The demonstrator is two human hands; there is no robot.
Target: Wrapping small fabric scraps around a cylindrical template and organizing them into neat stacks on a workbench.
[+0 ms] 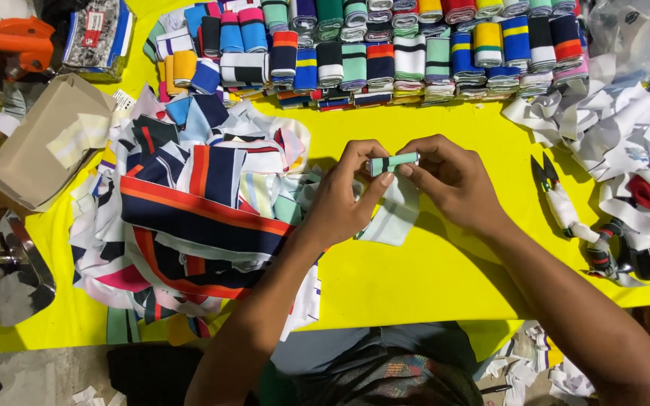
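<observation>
Left hand (344, 199) and right hand (445, 177) together pinch a small, tightly rolled strip of mint-green ribbed knit (393, 162), its loose pale tail hanging below, above the glossy yellow table (430, 278). Flat striped knit offcuts (189, 218) are heaped left; finished cylindrical rolls (385, 53) line the far edge; thread snips (545, 174) lie right.

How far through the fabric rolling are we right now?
Done: many striped rolls stand packed in rows at the far edge of the yellow table. In hand: the left hand and right hand pinch a mint-striped strip, partly rolled, its tail hanging below. Left: a large heap of loose striped pieces lies beside the left hand, so much seems to remain.
</observation>
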